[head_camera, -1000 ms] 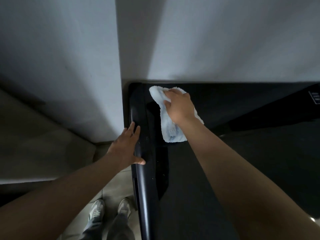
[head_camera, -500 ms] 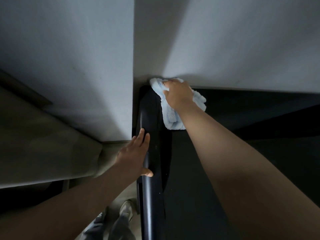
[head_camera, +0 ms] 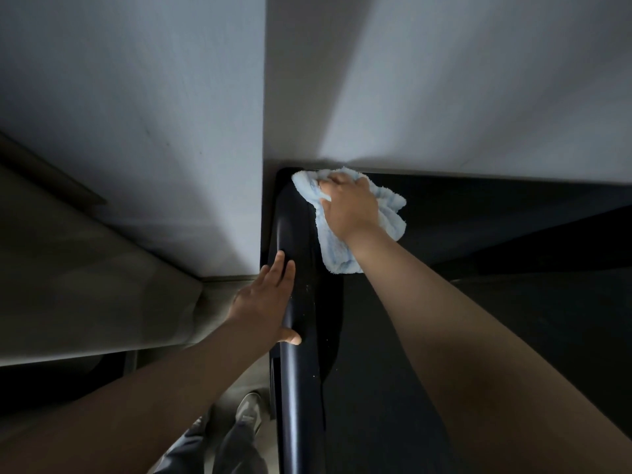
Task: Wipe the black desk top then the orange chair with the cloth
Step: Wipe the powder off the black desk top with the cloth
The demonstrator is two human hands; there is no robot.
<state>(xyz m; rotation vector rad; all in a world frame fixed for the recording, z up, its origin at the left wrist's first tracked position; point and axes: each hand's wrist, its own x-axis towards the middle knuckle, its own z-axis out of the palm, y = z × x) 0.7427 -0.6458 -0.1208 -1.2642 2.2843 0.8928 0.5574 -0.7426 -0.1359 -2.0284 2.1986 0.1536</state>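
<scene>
Clenched a pale blue cloth (head_camera: 337, 254) in the right grip (head_camera: 349, 206), with fingers curled down into the pile, right at the far left corner of the black tabletop (head_camera: 478, 336). Pressed that cloth against the tabletop's surface there: soft, looped like terry, bunched into thick rounded folds on the side away from the tabletop's left edge, and drawn out into a flatter tongue toward the tabletop's near side, under the wrist. Sat close against the smooth, matte, pale grey wall (head_camera: 444, 80) along the tabletop's far edge; could not tell whether actually touching it. Laid the left grip (head_camera: 265, 302) released and flat on the rounded rim (head_camera: 294, 388) along the tabletop's left side, nearer than the cloth, close to it but not touching, with straight fingers lined up along the rim and the thumb hooked across the curve. Showed as a long, smooth, bar-like roll with a dull sheen and a few pale specks, beside the darker, flatter, matte tabletop surface. Stood on a dull grey floor (head_camera: 222, 289) just off the tabletop's left side, in grey shoes (head_camera: 249, 410) with pale panels and loose grey trousers (head_camera: 219, 449), dim and blurred. Met a second pale wall face (head_camera: 136, 114) in a sharp vertical corner above the tabletop's far left corner.
</scene>
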